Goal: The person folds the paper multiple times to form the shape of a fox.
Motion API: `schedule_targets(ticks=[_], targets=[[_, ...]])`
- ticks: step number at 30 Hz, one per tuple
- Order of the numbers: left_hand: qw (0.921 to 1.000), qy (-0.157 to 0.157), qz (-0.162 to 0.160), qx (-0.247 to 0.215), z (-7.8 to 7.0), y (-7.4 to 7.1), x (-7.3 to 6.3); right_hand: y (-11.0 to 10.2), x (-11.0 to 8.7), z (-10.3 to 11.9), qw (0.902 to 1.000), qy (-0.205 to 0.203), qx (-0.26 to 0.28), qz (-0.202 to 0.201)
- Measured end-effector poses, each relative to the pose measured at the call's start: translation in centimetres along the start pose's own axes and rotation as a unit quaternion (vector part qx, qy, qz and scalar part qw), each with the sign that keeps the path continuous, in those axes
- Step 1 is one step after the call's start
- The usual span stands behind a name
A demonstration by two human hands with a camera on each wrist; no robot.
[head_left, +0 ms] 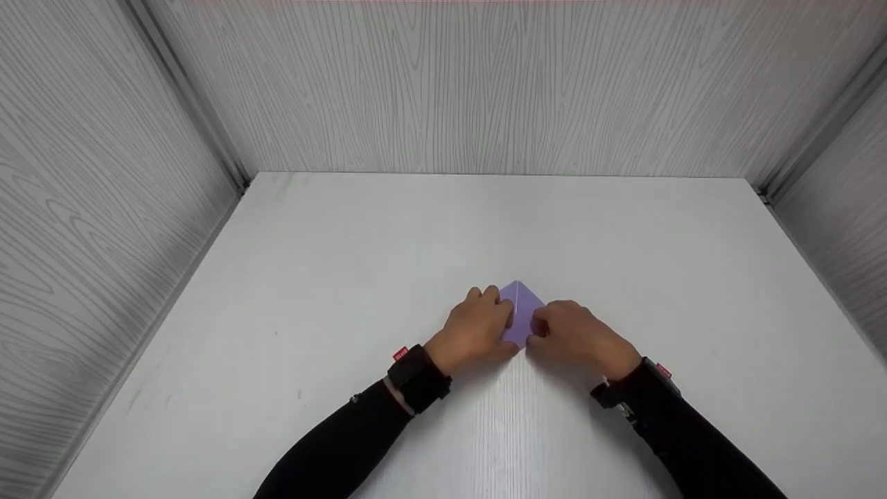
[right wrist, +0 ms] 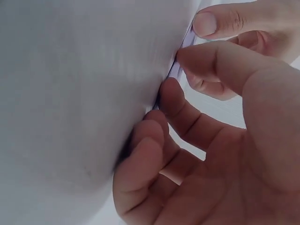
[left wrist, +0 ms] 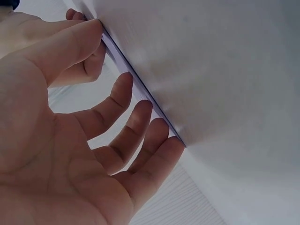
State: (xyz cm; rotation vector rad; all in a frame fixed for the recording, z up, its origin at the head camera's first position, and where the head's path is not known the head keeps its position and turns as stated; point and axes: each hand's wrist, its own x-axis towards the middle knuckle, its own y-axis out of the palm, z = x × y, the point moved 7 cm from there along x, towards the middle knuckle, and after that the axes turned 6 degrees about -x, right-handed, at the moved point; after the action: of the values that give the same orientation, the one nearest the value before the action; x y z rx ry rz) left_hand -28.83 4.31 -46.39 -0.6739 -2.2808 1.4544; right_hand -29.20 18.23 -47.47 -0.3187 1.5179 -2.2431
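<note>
A small folded piece of purple paper (head_left: 525,312) lies on the white tabletop, with a pale crease running down from its top corner. My left hand (head_left: 478,329) rests on its left part, thumb at the near corner and loosely bent fingers touching down; in the left wrist view this hand (left wrist: 89,122) shows from the palm side. At the right edge of the paper, my right hand (head_left: 578,336) has curled fingers, with thumb and forefinger at the edge. From the right wrist view, the paper is a thin purple strip (right wrist: 176,70) beside the fingertips of that hand (right wrist: 206,126).
The white tabletop (head_left: 388,229) spreads around both hands. Grey wood-grain panels rise at the back (head_left: 457,90), on the left (head_left: 90,208) and on the right (head_left: 845,201). Both wrists wear black straps below dark sleeves.
</note>
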Motion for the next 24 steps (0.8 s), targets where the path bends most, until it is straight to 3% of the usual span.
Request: schedule_targets(ticks=[10,24], targets=[[0.9999,-0.007,0.004,0.011,0.0,0.1,0.1,-0.7,0.2,-1.0,0.9996,-0.018,0.016,-0.013],[0.9997,-0.008,0.001,0.021,-0.1,0.0,0.1,-1.2,0.4,-2.6,0.9998,0.018,0.013,-0.001]])
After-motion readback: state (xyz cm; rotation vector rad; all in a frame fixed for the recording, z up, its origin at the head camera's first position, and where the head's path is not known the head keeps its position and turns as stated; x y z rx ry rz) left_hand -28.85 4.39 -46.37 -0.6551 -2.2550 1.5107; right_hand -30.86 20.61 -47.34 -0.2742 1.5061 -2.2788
